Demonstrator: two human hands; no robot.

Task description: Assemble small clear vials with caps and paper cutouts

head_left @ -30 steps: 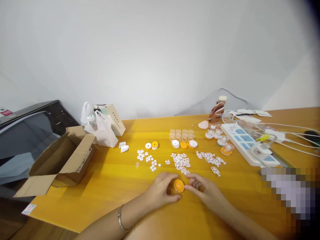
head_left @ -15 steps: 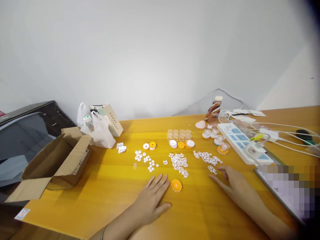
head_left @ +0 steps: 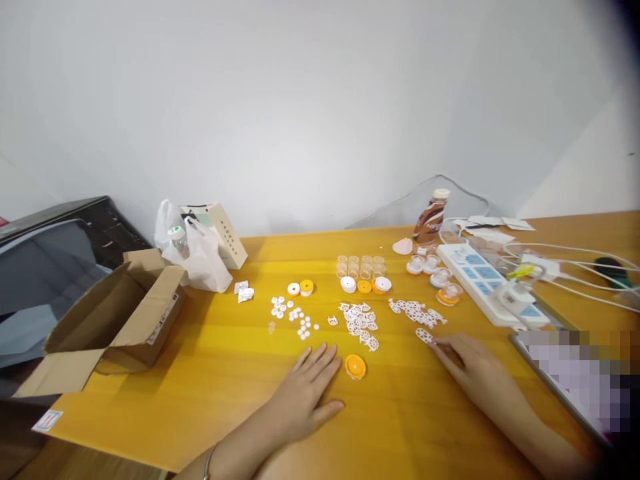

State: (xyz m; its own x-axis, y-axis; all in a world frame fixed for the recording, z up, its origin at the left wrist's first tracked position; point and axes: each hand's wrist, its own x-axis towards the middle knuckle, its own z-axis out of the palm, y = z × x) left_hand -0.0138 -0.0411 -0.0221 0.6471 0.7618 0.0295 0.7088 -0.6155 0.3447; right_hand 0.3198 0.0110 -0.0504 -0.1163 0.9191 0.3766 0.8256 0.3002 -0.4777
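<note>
My left hand (head_left: pixel 311 393) lies flat on the table with its fingers stretched out, holding nothing. Just right of its fingertips sits an orange round cap-like part (head_left: pixel 355 367) with a pale rim. My right hand (head_left: pixel 470 363) pinches the near end of a small white openwork plastic piece (head_left: pixel 425 335) between thumb and index finger. Beyond that piece is a pile of similar white pieces (head_left: pixel 416 312). A second pile of white openwork wheel-like pieces (head_left: pixel 359 320) lies in the middle. Small white discs (head_left: pixel 303 323) are scattered beyond my left hand.
Clear cups (head_left: pixel 361 267) stand in rows behind white and orange round parts (head_left: pixel 364 287). Assembled clear-topped pieces (head_left: pixel 441 277) sit beside a white power strip (head_left: pixel 487 283). A brown bottle (head_left: pixel 431 217) stands at the back; an open cardboard box (head_left: pixel 145 320) is at left.
My right thumb and index finger have closed on the end of the white openwork piece. My left hand stays flat on the table. The view has shifted slightly.
</note>
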